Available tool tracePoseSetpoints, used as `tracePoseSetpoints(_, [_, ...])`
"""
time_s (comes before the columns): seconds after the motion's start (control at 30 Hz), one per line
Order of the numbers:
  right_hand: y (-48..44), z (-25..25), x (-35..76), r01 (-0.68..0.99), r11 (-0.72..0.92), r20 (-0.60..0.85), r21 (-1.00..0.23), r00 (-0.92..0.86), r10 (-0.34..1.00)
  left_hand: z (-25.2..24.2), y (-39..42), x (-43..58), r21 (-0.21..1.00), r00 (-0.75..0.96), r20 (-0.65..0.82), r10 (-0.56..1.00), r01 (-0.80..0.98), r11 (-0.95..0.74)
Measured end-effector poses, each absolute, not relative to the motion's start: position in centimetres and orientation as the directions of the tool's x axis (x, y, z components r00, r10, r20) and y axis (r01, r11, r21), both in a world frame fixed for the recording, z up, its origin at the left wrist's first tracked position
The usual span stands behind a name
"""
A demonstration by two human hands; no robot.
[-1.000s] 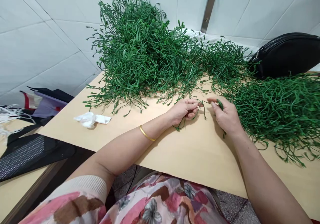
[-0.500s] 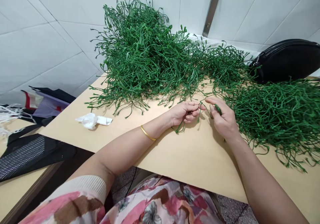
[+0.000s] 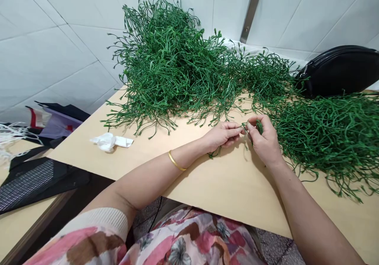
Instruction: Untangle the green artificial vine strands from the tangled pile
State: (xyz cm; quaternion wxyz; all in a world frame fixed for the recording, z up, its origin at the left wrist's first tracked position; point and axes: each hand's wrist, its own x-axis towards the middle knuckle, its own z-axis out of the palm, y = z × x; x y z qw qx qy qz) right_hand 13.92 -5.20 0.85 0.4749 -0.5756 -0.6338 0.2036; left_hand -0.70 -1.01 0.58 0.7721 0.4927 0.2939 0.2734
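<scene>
My left hand (image 3: 224, 135) is closed in a pinch on a thin green stem (image 3: 214, 153), whose end hangs out below the fingers. Close beside it, my right hand (image 3: 264, 139) pinches green stem pieces between thumb and forefinger, with more green showing inside its curled fingers. The fingertips of both hands nearly meet over the table (image 3: 204, 186). Behind them lies a large heap of green plastic-looking stems (image 3: 174, 64) with small budded tips. Another pile of such stems (image 3: 328, 135) spreads right of my right hand.
A crumpled white tissue (image 3: 108, 142) lies left on the table. At the back right stands a black bag (image 3: 340, 71) against the tiled wall (image 3: 302, 16). Dark bags (image 3: 35, 182) and white strands (image 3: 13, 139) sit on a lower surface at left.
My left hand has moved slightly right, and my right thumb and forefinger have closed together on the green piece between the hands.
</scene>
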Motion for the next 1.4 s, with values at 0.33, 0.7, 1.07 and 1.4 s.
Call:
tracePoseSetpoints(0.33, [-5.1,0.9,14.2,0.673,0.261,0.400,-0.692,0.057,0.915,1.0,-1.6,0.0,0.940,0.560,-0.211,0.802,-0.109,0.323])
tracePoseSetpoints(0.7, [-5.0,1.1,14.6,0.666,0.246,0.364,-0.704,0.041,0.930,1.1,-1.6,0.2,0.917,0.443,-0.224,0.868,-0.205,0.342])
tracePoseSetpoints(1.07, [-5.1,1.8,14.8,0.545,0.140,0.151,-0.827,-0.024,0.988,0.2,-1.2,0.0,0.948,0.432,-0.166,0.887,-0.178,0.264])
tracePoseSetpoints(1.4, [-5.1,0.8,13.4,0.381,0.100,0.147,-0.919,0.096,0.984,0.1,-1.4,0.0,0.968,0.426,-0.105,0.898,-0.161,0.190])
